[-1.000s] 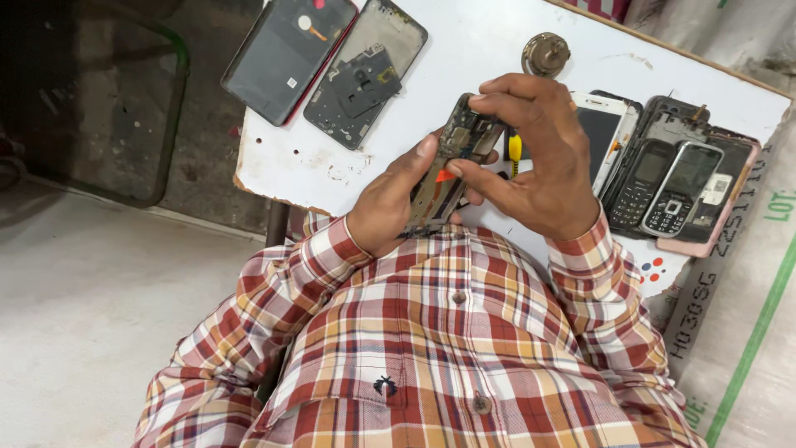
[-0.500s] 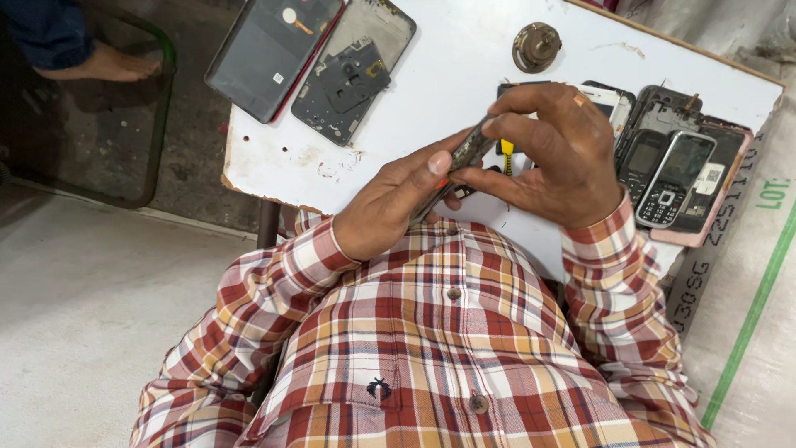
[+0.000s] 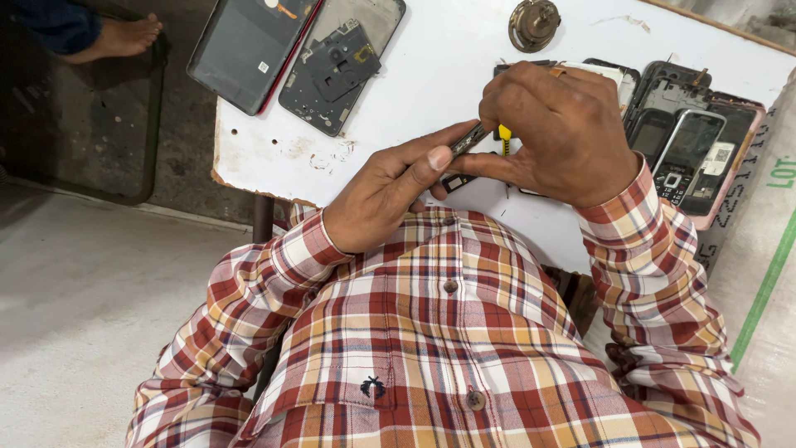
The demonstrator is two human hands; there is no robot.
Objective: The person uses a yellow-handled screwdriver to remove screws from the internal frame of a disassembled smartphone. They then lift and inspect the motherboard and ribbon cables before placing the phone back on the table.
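Turned edge-on since before, thin metal phone part (image 3: 466,139) between both hands' fingers (image 3: 431,158).

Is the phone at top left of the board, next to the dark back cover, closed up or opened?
Opened. The phone lies flat with its back off, its dark inner frame and parts exposed; the back cover lies beside it.

White tabletop (image 3: 398,158): chipped, worn edge, small drilled holes. Below it, a dark leg (image 3: 263,220). Left of the tabletop: grey concrete floor (image 3: 91,315), then a dark rectangular mat (image 3: 83,124). Right of the tabletop: pale woven sack (image 3: 767,274) with a green stripe. Even daylight.
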